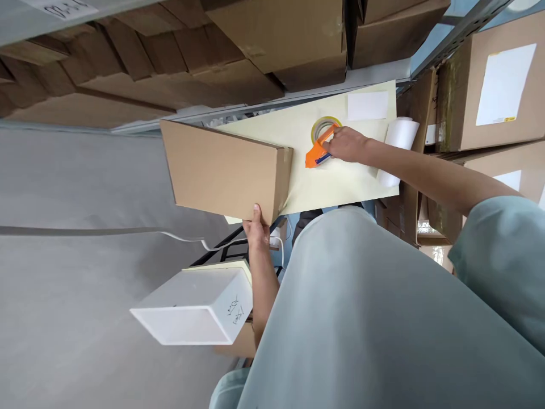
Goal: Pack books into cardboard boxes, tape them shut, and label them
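A closed cardboard box [221,167] rests at the left part of a pale yellow tabletop [302,187]. My left hand [258,230] grips the box's near edge, its thumb on the side that faces me and its other fingers hidden. Farther right, my right hand [347,144] is closed on an orange tape dispenser [315,154] that carries a roll of clear tape with a yellow core [316,129]. The dispenser is over the tabletop, apart from the box; whether it touches the surface I cannot tell.
A white paper roll [400,136] and a white sheet [368,105] lie on the table's right side. Shelved cartons [289,34] line the back, and labelled boxes [498,85] stack at right. A white bin [200,307] stands lower left, near a hanging cable [106,231].
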A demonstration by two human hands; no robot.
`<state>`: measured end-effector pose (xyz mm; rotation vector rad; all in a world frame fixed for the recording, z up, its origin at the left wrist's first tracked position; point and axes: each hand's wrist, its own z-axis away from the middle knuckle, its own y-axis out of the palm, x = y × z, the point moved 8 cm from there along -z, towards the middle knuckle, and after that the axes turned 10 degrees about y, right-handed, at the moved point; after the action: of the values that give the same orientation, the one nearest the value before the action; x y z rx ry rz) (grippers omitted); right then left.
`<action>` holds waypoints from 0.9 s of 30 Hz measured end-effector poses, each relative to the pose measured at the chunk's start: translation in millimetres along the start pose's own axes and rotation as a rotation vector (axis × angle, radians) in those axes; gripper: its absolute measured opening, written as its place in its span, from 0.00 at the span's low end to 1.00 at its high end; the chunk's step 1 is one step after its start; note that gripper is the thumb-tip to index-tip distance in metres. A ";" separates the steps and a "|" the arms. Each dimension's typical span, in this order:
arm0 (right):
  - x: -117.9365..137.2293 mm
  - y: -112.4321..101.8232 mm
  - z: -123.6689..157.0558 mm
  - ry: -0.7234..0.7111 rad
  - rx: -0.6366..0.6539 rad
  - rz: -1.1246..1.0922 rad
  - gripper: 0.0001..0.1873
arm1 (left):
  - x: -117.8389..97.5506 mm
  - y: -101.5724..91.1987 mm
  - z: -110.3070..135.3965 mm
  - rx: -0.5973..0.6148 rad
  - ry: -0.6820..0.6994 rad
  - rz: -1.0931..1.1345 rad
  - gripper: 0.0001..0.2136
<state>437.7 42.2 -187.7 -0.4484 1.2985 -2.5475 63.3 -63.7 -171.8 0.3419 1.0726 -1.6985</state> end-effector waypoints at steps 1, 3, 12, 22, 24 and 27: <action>12.4 0.7 -2.9 -0.035 0.010 0.020 0.16 | 1.3 -9.4 -1.8 0.009 0.010 -0.010 0.32; 39.2 5.2 -2.0 -0.103 0.024 0.049 0.16 | 2.2 -35.9 -5.4 -0.025 0.042 -0.035 0.34; 87.3 16.5 21.8 -0.115 0.008 0.047 0.19 | -111.7 -50.7 -60.6 -0.415 0.397 -0.262 0.56; 99.9 14.7 43.3 -0.018 0.130 -0.026 0.19 | -128.5 67.9 -79.6 -0.180 0.559 -0.482 0.47; 111.6 22.8 44.6 -0.033 0.177 -0.051 0.19 | -121.9 61.3 -67.4 -0.133 0.594 -0.584 0.46; 125.4 33.8 48.0 -0.092 0.215 -0.085 0.19 | -114.6 55.9 -53.8 -0.068 0.655 -0.637 0.45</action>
<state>342.8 -56.9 -168.7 -0.5791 0.9801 -2.6632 144.5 46.5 -151.9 0.5792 1.8613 -2.1626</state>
